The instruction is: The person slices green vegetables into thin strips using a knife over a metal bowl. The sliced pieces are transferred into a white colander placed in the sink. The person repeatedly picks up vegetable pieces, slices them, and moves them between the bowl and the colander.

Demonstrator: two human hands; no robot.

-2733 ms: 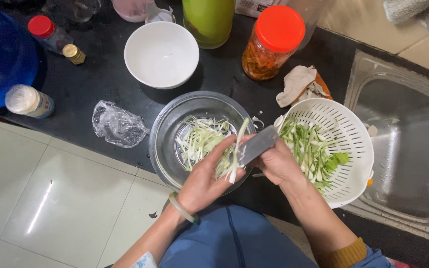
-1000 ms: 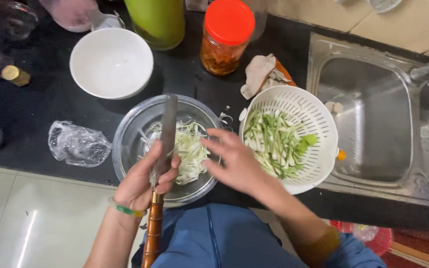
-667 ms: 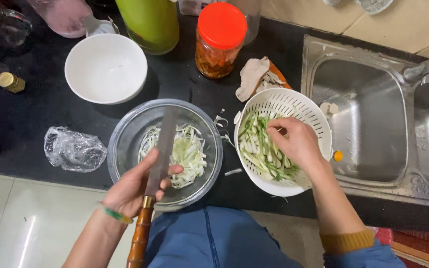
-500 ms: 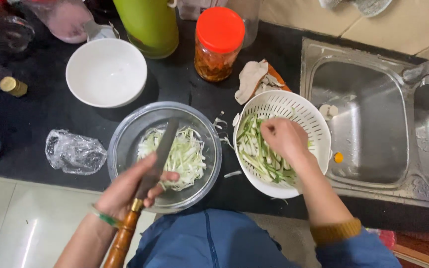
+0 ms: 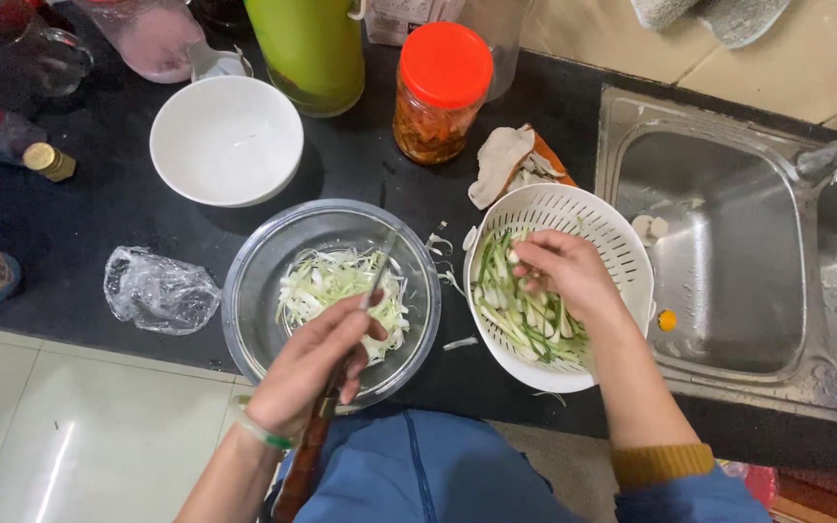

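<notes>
Knife over the bowl, fingers in the colander

Your left hand (image 5: 307,368) is clenched round the wooden handle of a knife (image 5: 341,383) above the glass bowl (image 5: 244,291) of shredded greens; your right hand (image 5: 564,276) is pinching green stalks (image 5: 525,329) in the white colander (image 5: 622,242) on the bench (image 5: 79,232) beside the sink (image 5: 719,252). Those stalks look light, limp and probably wet, so they'll likely slip; pinch a small bunch near the paler ends
</notes>
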